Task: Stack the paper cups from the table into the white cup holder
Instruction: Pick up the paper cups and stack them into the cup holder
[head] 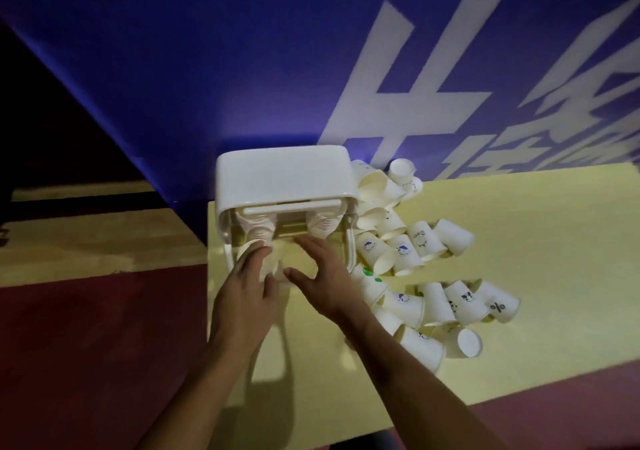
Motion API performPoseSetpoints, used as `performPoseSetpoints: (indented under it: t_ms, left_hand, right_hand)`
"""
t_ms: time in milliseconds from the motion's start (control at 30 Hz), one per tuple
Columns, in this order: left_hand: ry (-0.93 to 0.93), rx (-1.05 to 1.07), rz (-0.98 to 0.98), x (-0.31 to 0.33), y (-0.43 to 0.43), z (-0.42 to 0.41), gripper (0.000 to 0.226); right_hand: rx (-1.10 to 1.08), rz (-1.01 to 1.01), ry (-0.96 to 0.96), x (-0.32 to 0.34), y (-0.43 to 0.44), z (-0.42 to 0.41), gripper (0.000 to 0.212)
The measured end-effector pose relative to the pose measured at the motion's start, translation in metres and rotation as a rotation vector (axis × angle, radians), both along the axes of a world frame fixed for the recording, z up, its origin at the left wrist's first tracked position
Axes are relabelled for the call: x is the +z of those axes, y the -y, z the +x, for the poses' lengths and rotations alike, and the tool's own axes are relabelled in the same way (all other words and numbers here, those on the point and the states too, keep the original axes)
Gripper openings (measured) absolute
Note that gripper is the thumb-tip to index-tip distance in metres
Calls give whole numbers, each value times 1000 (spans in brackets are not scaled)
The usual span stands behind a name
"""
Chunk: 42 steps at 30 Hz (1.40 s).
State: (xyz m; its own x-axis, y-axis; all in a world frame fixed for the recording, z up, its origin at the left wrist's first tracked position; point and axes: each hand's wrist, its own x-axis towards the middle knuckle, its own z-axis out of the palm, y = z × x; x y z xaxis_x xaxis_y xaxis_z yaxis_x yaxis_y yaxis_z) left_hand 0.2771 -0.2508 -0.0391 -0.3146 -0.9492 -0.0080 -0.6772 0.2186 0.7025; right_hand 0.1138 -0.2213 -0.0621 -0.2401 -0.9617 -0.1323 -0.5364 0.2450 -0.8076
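Feeding a paper cup [269, 266] upward is, by my reading, the step in hand. The cup sits at the lower left opening of the white cup holder [284, 176], under the left of 2 nested stacks [258, 228] that hang inside its clear front. The left hand [247, 278] has its fingers curled round this cup, thumb on the near side. Motion blur softens the cup's outline, so how far it has entered I cannot tell. The grip low on the cup probably leaves its rim free to slide over the stack above.

The right hand [320, 276] is released, with its fingers spread and straight just before the holder's clear front. It holds nothing, and it looks placed to steady the holder against the upward push; whether it touches the plastic I cannot tell.

The holder stands at the far left edge of the yellow table [536, 241], against a blue wall [207, 68] with white lettering. To its right, many loose cups [420, 241] lie tumbled on their sides, close at hand for the next pick, so much of the task remains.
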Motion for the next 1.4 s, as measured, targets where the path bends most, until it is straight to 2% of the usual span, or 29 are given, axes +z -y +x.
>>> performPoseSetpoints:
  t_ms: [133,333,433,600,700,833,933,1033,1167,1300,1400]
  left_hand:
    - [-53,-199,-16,27,-22,-81,40]
    - [74,-506,25,20,-49,-227,47]
    - [218,-648,15,2,-50,-299,57]
    - [590,-817,-92,-37,-32,-407,76]
    - [811,-877,-192,-63,-25,-445,81]
    - [948,-947,-214,-88,-23,-467,82]
    - [878,-922,-173,-89,-21,-474,80]
    - [642,-761,-49,-65,-23,-474,83]
    - [195,-351,179,-24,-40,-454,79]
    - [-2,-201,218,-9,-53,-409,75]
    - [-94,-100,240,-4,-62,-370,76]
  right_hand:
    - [-195,-3,-40,9,-60,-75,34]
    - [-518,118,50,15,-148,-197,19]
    - [-585,117,71,12,-180,-250,16]
    - [-595,128,88,-5,-222,-329,18]
    - [-504,158,12,-23,-244,-365,36]
    - [-327,353,-26,-51,-263,-397,93]
    - [-230,408,-11,-70,-269,-405,110]
    - [-193,407,7,-82,-265,-405,111]
    - [-134,371,-84,-92,-251,-406,95]
    - [-84,327,-46,-92,-241,-410,77]
    - [-214,248,38,-87,-234,-419,81]
